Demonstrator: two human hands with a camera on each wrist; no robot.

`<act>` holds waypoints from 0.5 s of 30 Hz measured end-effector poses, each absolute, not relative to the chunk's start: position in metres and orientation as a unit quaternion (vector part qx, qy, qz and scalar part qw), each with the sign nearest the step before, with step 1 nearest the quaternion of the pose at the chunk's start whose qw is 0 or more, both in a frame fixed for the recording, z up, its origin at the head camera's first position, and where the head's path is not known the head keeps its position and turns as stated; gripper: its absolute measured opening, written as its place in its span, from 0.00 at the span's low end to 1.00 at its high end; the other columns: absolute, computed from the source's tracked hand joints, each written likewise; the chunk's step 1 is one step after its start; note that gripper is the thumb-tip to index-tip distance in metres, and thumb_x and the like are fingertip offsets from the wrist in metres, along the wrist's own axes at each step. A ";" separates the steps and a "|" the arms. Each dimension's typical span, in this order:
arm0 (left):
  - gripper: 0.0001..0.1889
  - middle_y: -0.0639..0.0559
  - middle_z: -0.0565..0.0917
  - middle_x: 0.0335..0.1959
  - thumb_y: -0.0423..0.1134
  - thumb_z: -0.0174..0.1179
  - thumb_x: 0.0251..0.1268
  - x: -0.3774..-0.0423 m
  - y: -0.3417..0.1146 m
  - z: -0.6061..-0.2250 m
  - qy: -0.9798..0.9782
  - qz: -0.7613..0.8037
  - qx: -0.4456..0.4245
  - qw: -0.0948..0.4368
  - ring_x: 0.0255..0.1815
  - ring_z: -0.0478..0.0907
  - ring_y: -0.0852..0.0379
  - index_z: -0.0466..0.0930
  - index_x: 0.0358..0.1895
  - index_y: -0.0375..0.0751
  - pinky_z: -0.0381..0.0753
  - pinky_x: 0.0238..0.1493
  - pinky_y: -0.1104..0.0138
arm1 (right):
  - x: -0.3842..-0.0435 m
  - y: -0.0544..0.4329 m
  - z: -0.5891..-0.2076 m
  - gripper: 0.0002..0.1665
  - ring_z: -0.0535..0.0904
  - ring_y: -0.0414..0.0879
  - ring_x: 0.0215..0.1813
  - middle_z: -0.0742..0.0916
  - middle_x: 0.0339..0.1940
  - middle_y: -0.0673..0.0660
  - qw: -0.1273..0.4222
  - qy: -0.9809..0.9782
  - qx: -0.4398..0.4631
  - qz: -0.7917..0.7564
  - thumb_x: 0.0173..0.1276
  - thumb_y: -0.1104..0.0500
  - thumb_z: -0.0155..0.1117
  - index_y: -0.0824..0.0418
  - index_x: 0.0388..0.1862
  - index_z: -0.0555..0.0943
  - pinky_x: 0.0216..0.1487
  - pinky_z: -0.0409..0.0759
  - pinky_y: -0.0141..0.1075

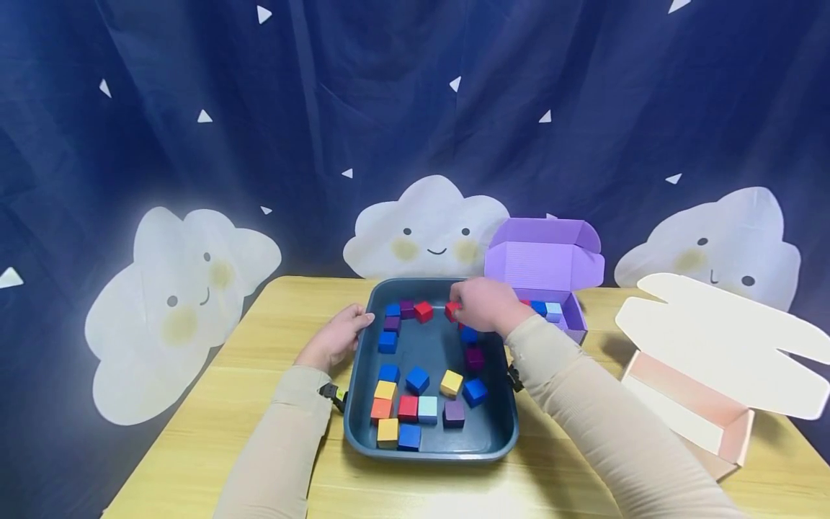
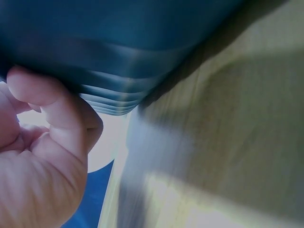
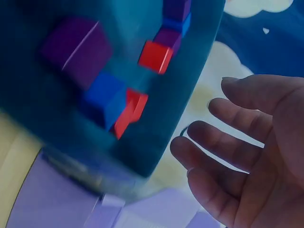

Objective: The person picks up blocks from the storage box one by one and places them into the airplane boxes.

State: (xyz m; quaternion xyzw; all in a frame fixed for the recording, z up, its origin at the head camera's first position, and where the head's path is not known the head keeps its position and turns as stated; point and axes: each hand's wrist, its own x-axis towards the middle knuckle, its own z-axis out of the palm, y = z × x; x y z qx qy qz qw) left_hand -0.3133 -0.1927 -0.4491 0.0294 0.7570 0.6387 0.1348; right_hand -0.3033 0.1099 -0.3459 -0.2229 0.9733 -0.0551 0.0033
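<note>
A dark blue-grey tray (image 1: 424, 455) holds several coloured cubes: blue, red, yellow, purple, orange and pale blue. My left hand (image 1: 336, 337) is at its left side, the thumb at the rim and the other fingers bent. From the left wrist, those bent fingers (image 2: 61, 109) show right against the tray's outer wall. Over the far right corner reaches my right hand (image 1: 489, 303), beside a red cube (image 1: 452, 311). The right wrist view shows that hand (image 3: 256, 152) with loosely bent, spread fingers and nothing between them. Another red cube (image 3: 156, 57) lies inside the tray there.
Behind the right forearm stands an open purple box (image 1: 545, 263) with several cubes in it. An open pale pink box (image 1: 687, 404) with a white lid lies at the right on the wooden table (image 1: 259, 346). A dark blue cloud-patterned curtain (image 1: 389, 108) hangs behind.
</note>
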 end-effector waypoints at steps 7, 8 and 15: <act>0.12 0.45 0.76 0.36 0.43 0.49 0.82 -0.314 -0.193 -0.449 0.756 0.639 0.032 0.140 0.32 0.76 0.52 0.68 0.50 0.36 0.77 0.37 0.65 | -0.297 0.076 -0.348 0.17 0.83 0.50 0.48 0.88 0.49 0.52 0.000 0.968 -0.247 -0.038 0.68 0.51 0.67 0.53 0.54 0.85 0.46 0.82 0.50; 0.12 0.45 0.76 0.36 0.43 0.49 0.82 -0.315 -0.193 -0.449 0.756 0.639 0.033 0.140 0.33 0.76 0.51 0.67 0.50 0.36 0.76 0.37 0.65 | -0.296 0.071 -0.349 0.17 0.83 0.49 0.47 0.87 0.48 0.52 0.000 0.968 -0.250 -0.038 0.68 0.50 0.68 0.53 0.54 0.85 0.46 0.83 0.48; 0.13 0.44 0.75 0.38 0.44 0.49 0.82 -0.313 -0.193 -0.448 0.763 0.630 0.025 0.141 0.37 0.76 0.49 0.68 0.51 0.36 0.76 0.42 0.63 | -0.289 0.040 -0.363 0.19 0.81 0.46 0.47 0.85 0.50 0.50 0.006 0.962 -0.270 -0.037 0.69 0.50 0.67 0.49 0.58 0.84 0.47 0.82 0.45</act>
